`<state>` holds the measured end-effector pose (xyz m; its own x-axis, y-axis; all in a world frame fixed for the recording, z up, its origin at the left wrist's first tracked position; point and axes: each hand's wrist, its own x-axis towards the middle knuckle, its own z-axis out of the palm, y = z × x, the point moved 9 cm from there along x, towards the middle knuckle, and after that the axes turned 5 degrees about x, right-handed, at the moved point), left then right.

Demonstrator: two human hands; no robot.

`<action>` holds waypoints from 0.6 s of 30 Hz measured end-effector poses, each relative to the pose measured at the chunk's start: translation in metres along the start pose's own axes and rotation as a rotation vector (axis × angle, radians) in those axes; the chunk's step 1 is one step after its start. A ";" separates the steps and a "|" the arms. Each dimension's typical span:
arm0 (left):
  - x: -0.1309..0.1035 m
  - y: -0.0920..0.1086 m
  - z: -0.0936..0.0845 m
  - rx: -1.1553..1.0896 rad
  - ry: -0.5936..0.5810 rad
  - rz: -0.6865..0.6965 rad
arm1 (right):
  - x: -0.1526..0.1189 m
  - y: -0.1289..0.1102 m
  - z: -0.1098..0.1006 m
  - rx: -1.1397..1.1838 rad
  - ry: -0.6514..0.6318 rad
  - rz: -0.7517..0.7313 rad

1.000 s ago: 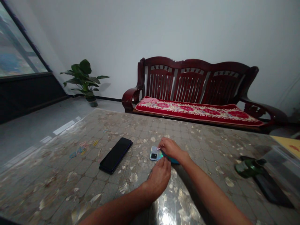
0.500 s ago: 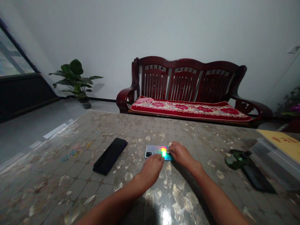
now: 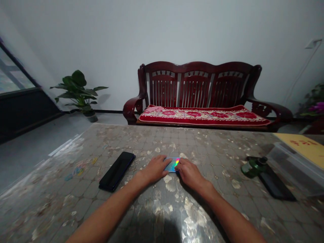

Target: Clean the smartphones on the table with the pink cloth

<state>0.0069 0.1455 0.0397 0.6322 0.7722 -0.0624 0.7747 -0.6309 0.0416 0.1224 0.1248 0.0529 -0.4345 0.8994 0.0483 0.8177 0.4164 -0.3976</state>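
A shiny, rainbow-reflecting phone point(image 3: 172, 164) lies back up on the patterned table between my two hands. My left hand point(image 3: 156, 167) is closed round the phone's left end and covers its camera. At the right end, my right hand point(image 3: 187, 170) has its fingers bent together on the phone; whether anything small is between them is hidden. To the left, a dark phone point(image 3: 117, 171) lies at a slant, apparently on top of another flat item.
Colourful small bands point(image 3: 80, 168) lie on the table's left part. At the right are a green bottle point(image 3: 253, 167), a dark phone point(image 3: 277, 184) and a clear box point(image 3: 293, 167) under a yellow sheet point(image 3: 301, 145). A wooden bench point(image 3: 197, 87) stands behind.
My left hand has moved left and up onto the phone's camera end, covering it. My right hand has shifted slightly left and stays at the right end. The view has tilted a little.
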 end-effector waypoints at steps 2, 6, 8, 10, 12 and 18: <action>-0.001 0.002 0.002 0.011 -0.010 -0.012 | 0.001 0.003 0.000 0.008 0.001 0.014; 0.000 0.004 0.003 0.030 0.003 -0.086 | 0.005 0.027 -0.011 -0.029 0.059 0.180; 0.001 0.006 0.003 0.048 0.025 -0.145 | 0.007 0.031 -0.011 -0.034 0.070 0.206; 0.001 0.008 0.003 0.062 0.032 -0.203 | 0.008 0.026 -0.008 -0.025 0.065 0.156; -0.001 0.012 0.003 0.069 0.037 -0.243 | 0.010 0.019 -0.004 -0.007 0.045 0.072; -0.004 0.021 0.002 0.119 0.063 -0.344 | 0.017 0.038 -0.014 -0.048 0.089 0.178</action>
<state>0.0211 0.1292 0.0391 0.3368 0.9415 0.0091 0.9383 -0.3347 -0.0872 0.1519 0.1577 0.0515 -0.2479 0.9668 0.0626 0.8968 0.2535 -0.3627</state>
